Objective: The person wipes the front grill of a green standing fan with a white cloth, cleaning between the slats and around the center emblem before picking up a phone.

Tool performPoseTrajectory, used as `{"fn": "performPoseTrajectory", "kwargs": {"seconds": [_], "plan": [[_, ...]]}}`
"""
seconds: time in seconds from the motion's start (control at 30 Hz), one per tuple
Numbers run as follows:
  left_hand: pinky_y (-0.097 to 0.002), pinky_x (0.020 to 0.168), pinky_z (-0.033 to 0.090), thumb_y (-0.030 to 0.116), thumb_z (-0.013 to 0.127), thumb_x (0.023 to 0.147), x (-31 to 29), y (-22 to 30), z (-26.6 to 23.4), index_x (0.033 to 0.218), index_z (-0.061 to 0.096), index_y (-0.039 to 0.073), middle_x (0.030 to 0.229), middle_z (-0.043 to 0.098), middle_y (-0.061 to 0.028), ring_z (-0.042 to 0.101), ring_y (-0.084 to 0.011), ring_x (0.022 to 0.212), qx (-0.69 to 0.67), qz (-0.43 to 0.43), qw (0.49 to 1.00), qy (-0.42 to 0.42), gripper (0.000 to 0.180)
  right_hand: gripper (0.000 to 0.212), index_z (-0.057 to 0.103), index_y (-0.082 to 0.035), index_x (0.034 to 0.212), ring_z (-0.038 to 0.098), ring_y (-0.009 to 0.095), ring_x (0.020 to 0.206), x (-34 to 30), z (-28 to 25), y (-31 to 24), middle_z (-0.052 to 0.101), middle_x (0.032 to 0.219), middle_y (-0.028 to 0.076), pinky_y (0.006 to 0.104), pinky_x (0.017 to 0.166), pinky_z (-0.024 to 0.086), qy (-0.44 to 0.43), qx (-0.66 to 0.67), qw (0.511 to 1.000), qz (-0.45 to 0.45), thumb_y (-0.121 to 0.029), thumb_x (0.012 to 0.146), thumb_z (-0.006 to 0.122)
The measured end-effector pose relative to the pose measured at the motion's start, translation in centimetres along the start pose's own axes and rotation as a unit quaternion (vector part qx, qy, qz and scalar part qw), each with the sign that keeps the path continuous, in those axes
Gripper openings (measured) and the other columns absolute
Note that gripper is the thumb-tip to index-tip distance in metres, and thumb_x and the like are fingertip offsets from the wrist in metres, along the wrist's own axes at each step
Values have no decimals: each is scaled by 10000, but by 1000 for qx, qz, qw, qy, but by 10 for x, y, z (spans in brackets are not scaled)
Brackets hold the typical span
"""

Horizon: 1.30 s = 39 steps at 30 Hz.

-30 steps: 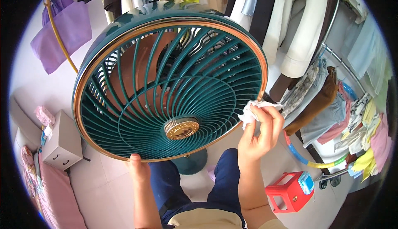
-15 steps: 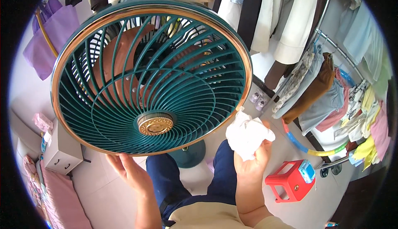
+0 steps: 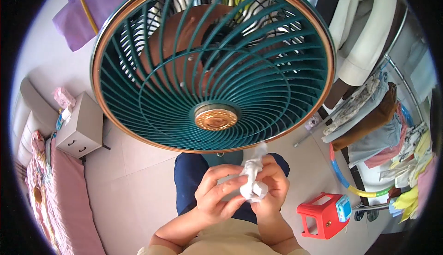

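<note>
A crumpled white tissue [image 3: 253,177] is pinched between my two hands, just below the rim of a large fan [image 3: 215,117]. My left hand [image 3: 217,194] closes its fingers on the tissue from the left. From the right, my right hand [image 3: 272,183] grips it too, with part of the tissue sticking up above the fingers. The fan has a dark green spiral grille with a copper-coloured rim and a gold centre cap. Brown blades show behind the grille, and neither hand touches the fan.
A red plastic stool [image 3: 318,216] with a blue-and-white packet [image 3: 343,208] on it stands at the right. Behind it are a clothes rack [image 3: 404,84] and a multicoloured hoop [image 3: 355,188]. At the left are a grey bedside cabinet [image 3: 82,128] and a bed with pink covers [image 3: 69,195].
My left hand has left the fan's lower rim and taken hold of the tissue with my right hand. The tissue is now bunched narrower. The fan appears higher and further right in view.
</note>
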<state>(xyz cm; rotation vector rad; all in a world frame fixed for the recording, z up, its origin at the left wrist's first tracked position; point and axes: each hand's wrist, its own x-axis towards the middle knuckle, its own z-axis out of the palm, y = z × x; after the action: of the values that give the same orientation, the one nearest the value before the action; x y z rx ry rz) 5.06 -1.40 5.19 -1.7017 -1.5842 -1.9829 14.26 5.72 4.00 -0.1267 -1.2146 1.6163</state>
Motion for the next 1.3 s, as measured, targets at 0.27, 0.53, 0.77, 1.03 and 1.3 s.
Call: {"fn": "performPoseTrajectory", "kwargs": {"seconds": [0.27,0.53,0.77,1.03,1.3], "plan": [[-344,710,478,-37,677,624,2,-11,-23,859,578,20,948,592,-162,593,-285,837,63,24,995,77,261,264,604,41,803,530,234,877,16,-16,1,573,909,183,321,772,408,35,-197,975,-97,-217,782,553],[-325,711,424,-27,643,658,28,-12,-71,840,517,76,884,555,-85,527,-236,780,283,129,910,274,245,666,295,-45,1355,340,212,1243,65,-63,39,368,1351,75,373,1008,290,73,-53,992,-93,-299,824,607],[-350,754,436,69,743,619,48,-27,-44,917,666,46,945,572,-84,518,-264,869,363,138,913,124,310,756,357,-53,1324,382,227,1226,63,-65,70,422,1327,50,396,1038,282,37,90,995,17,-406,743,688],[-318,718,444,37,763,577,57,-33,-46,904,681,46,930,577,-64,515,-243,847,374,172,898,156,338,754,295,-54,1352,378,244,1235,60,-28,68,381,1359,81,397,1028,315,123,116,985,-13,-510,814,562],[-307,679,450,15,738,580,80,-24,-50,873,673,29,905,576,-64,532,-225,781,379,202,891,145,301,852,142,-98,1414,288,253,1294,78,16,24,239,1431,91,409,1053,280,225,97,967,70,-623,822,456]]}}
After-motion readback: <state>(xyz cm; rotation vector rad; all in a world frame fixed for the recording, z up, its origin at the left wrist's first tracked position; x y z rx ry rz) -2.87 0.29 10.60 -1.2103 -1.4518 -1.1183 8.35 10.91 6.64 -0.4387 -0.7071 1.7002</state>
